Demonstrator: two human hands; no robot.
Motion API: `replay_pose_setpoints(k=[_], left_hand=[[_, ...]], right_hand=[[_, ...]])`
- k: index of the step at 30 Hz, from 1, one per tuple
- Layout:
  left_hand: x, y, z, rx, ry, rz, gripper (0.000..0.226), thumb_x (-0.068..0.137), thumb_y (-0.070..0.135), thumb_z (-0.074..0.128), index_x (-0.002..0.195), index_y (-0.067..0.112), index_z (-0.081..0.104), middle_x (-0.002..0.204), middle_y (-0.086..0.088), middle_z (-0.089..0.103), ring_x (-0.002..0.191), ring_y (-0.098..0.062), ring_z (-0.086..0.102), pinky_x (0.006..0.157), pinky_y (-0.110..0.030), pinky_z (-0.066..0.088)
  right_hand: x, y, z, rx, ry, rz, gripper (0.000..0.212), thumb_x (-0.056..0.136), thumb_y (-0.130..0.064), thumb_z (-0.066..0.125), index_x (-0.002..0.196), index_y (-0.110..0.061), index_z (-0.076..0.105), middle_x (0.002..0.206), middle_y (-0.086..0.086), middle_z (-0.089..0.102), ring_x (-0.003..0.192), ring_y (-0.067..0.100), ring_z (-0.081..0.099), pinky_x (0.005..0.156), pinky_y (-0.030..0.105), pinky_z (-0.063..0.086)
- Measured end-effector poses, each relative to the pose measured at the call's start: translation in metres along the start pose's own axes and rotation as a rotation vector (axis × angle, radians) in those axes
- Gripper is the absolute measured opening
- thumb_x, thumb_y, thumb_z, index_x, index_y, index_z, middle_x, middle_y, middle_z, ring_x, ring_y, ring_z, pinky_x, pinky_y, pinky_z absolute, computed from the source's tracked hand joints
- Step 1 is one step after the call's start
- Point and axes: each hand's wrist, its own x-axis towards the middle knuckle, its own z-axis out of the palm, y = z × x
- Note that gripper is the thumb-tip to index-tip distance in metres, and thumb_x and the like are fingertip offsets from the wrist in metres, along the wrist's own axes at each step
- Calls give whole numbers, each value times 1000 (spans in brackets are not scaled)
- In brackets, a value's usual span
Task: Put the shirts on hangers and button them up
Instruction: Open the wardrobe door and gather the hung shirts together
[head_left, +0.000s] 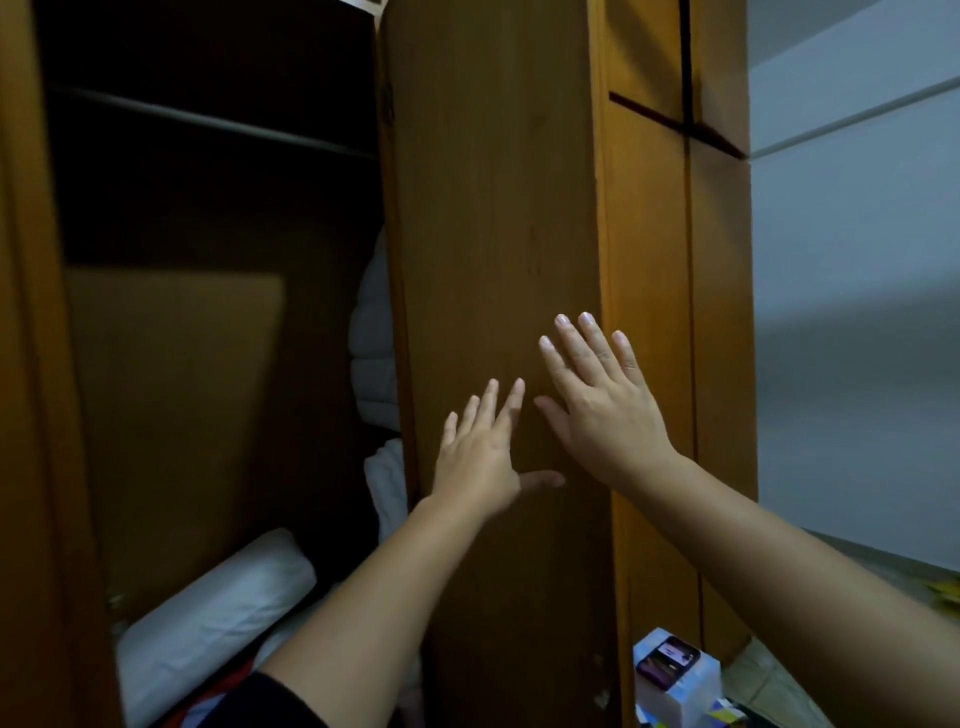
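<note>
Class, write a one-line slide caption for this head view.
Both hands, left hand and right hand, held open against a wooden wardrobe door, with a bare rail inside.

Both your hands flat on the wooden wardrobe door (498, 234), fingers straight and spread. Your left hand (480, 457) sits lower, near the door's left edge; your right hand (602, 400) higher, toward its right edge. Wardrobe open on the left: dark inside, metal rail (208, 122) across the top, white pillow (213, 618) at the bottom, folded white bedding (371, 343) behind the door edge. Small box (675, 670) bottom right.
</note>
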Motion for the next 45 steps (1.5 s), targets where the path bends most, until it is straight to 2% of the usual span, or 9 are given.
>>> replay_pose_setpoints(k=[4,8,11,17,22,26,31,36,45], left_hand=[[-23,-46,-22,61,15,-76,103,76,74,54,151,37,-7,161,3,-6,148,-18,-5,118,-43,0],[-62,-105,-53,153,-14,-138,95,80,71,52,152,34,3,162,3,5,148,-19,-1,119,-44,0],[-100,-155,-78,208,-39,-212,91,81,71,51,152,32,11,160,4,14,148,-19,3,118,-44,-1],[-193,-247,-136,361,-105,-457,91,78,75,50,151,32,17,158,3,23,147,-19,12,118,-47,1],[-278,-306,-199,371,-145,-663,88,81,69,53,152,32,16,159,3,21,147,-19,13,119,-46,6],[-346,-335,-241,504,-112,-867,90,79,74,51,151,31,20,157,3,27,146,-19,19,118,-44,10],[-431,-333,-283,672,-51,-1179,86,79,73,51,148,27,30,152,2,36,140,-18,30,117,-44,18],[-514,-292,-314,771,19,-1479,86,81,71,52,149,25,28,152,3,36,140,-16,30,116,-42,16],[-626,-148,-325,937,91,-1988,85,82,70,51,150,25,26,154,2,33,142,-17,26,118,-44,13]], right_hand=[[6,-45,3,129,-43,-11,51,91,-39,57,136,-17,50,148,11,39,142,29,26,113,46,16],[11,-108,11,290,-196,24,58,95,-48,43,147,-26,30,157,3,22,146,21,12,117,39,8],[16,-166,16,392,-270,0,61,95,-53,38,149,-27,23,158,1,17,146,20,11,117,37,12],[24,-307,14,600,-348,-126,64,93,-57,40,148,-28,25,157,1,19,145,19,15,116,37,17],[29,-423,-3,823,-400,-307,64,93,-59,36,149,-31,20,158,-1,16,145,18,12,117,39,15],[34,-513,-28,969,-436,-472,65,93,-60,35,149,-33,17,159,-3,13,146,18,10,117,40,13],[29,-608,-75,1164,-410,-739,64,93,-59,36,149,-32,21,158,-3,16,146,18,12,117,39,12],[2,-671,-137,1375,-360,-1033,63,94,-58,36,149,-28,23,157,-1,20,144,18,16,116,38,15],[-103,-701,-270,1675,-278,-1518,64,94,-56,38,149,-28,23,157,-1,19,144,16,15,115,35,13]])
